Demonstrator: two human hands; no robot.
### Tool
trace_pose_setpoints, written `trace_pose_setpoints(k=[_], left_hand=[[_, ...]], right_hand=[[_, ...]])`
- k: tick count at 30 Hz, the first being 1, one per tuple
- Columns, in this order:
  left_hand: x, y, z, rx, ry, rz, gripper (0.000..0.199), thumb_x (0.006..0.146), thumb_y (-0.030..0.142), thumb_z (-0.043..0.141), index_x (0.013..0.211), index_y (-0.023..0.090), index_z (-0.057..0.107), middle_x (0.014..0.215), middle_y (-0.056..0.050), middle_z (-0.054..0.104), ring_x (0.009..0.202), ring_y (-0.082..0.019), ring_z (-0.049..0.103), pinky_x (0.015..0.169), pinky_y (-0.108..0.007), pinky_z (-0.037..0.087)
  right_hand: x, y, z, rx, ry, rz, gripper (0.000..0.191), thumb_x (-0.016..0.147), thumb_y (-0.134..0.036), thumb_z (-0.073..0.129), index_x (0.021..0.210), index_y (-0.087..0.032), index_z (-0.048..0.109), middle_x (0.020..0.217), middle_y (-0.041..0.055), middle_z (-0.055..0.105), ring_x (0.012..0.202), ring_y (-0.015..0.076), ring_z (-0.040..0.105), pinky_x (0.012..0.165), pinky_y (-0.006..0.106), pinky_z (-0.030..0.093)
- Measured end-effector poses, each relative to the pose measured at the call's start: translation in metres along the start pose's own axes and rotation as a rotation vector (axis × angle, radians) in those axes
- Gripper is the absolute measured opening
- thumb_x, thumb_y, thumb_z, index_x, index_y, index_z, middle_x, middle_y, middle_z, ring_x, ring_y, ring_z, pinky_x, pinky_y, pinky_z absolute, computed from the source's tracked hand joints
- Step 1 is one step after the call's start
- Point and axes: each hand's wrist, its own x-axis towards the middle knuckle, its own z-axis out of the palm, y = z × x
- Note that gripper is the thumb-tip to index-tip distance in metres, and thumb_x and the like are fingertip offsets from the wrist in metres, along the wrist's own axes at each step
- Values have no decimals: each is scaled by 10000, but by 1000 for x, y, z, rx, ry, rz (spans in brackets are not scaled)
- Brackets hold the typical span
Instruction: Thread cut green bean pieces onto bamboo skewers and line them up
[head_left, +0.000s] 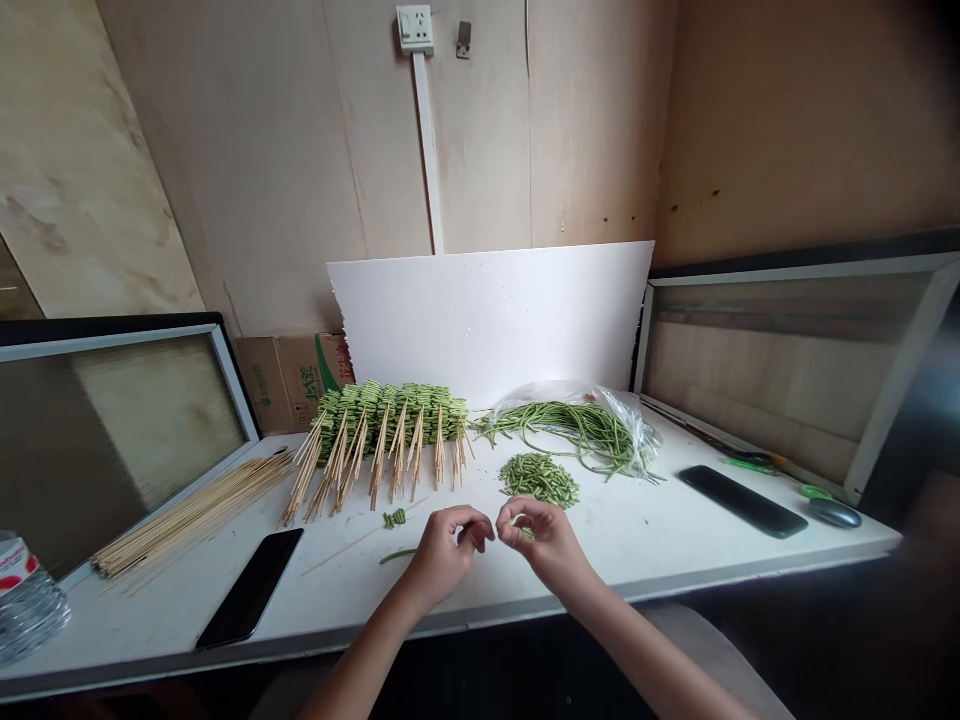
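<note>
The left hand (448, 548) and right hand (544, 540) face each other over the near side of the tabletop (637, 540), fingertips close but apart. The fingers of both are curled into a pinch; a hint of green shows by the right palm, but whether either pinch grips anything is too small to tell. The bean pieces (540, 480) lie heaped just beyond the right hand, and a loose bean length (397, 555) lies beside the left wrist. For fine work like this, a light fingertip pinch seems best, since firm pressure could bruise such slim pods. Keeping both wrists low and steady should help. The left forearm is best kept clear of the lone skewer (352, 545) and the small bean cluster (394, 518), which a careless sweep could roll away.
</note>
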Motion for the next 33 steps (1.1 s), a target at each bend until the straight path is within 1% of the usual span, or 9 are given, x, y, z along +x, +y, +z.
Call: trace_pose_setpoints(k=[3, 6, 11, 14, 17, 21, 24, 29, 33], left_hand=[[2, -5, -6, 18, 2, -34, 370, 1018, 429, 531, 883, 165, 753, 766, -48, 668, 736, -177, 605, 694, -279, 453], [4, -11, -9, 73, 27, -43, 439, 1044, 477, 465, 981, 168, 769, 870, -67, 669, 742, -173, 586, 678, -281, 449], [3, -17, -8, 134, -18, -18, 389, 1060, 398, 429, 1192, 202, 738, 1081, -93, 658, 890, -195, 621, 794, -309, 505], [1, -19, -7, 144, -59, -23, 387, 1062, 346, 412, 1299, 223, 692, 1141, -86, 613, 900, -174, 623, 838, -305, 521], [-1, -20, -6, 158, -85, -25, 388, 1057, 326, 416, 1319, 227, 685, 1119, -72, 582, 850, -151, 617, 827, -293, 533], [0, -23, -5, 126, -47, 0, 328, 1021, 303, 516, 1284, 229, 697, 1107, -76, 630, 952, -176, 644, 886, -313, 541], [2, -25, -4, 87, 8, 3, 318, 956, 275, 634, 1264, 221, 690, 1054, -71, 688, 951, -192, 657, 875, -330, 552], [2, -21, 0, 67, -4, -16, 370, 923, 269, 687, 1291, 233, 665, 1012, -54, 730, 934, -196, 677, 864, -344, 558], [0, -15, -3, 72, -19, -28, 334, 931, 308, 687, 1256, 230, 696, 1013, -59, 742, 948, -205, 682, 861, -335, 553]], right_hand=[[7, 10, -14, -171, 78, -29, 304, 864, -545, 732, 833, -249, 793, 892, 79, 733, 916, 273, 638, 769, 384, 498], [13, 33, -28, -474, 151, -59, 350, 875, -580, 703, 817, -253, 813, 807, 91, 708, 894, 303, 597, 811, 447, 476], [12, 74, -36, -667, 60, 0, 331, 888, -535, 693, 777, -248, 816, 787, 79, 734, 866, 294, 593, 805, 426, 458], [10, 84, -36, -735, 65, -1, 352, 921, -517, 653, 760, -242, 803, 774, 78, 736, 871, 289, 588, 787, 399, 453], [11, 87, -38, -734, 71, -15, 492, 991, -542, 530, 709, -226, 779, 710, 86, 725, 830, 281, 587, 777, 389, 455], [14, 86, -41, -645, 49, -3, 574, 1031, -567, 427, 764, -222, 799, 755, 99, 761, 870, 300, 605, 812, 410, 459], [14, 73, -40, -592, 24, -1, 585, 1038, -579, 399, 817, -215, 800, 791, 98, 762, 906, 301, 607, 815, 413, 467], [8, 37, -26, -361, -131, -79, 386, 961, -566, 612, 1115, -247, 765, 959, 72, 753, 938, 249, 641, 765, 345, 500], [5, 29, -16, -308, -130, -145, 275, 947, -511, 664, 970, -263, 782, 892, 58, 748, 857, 225, 638, 708, 329, 489]])
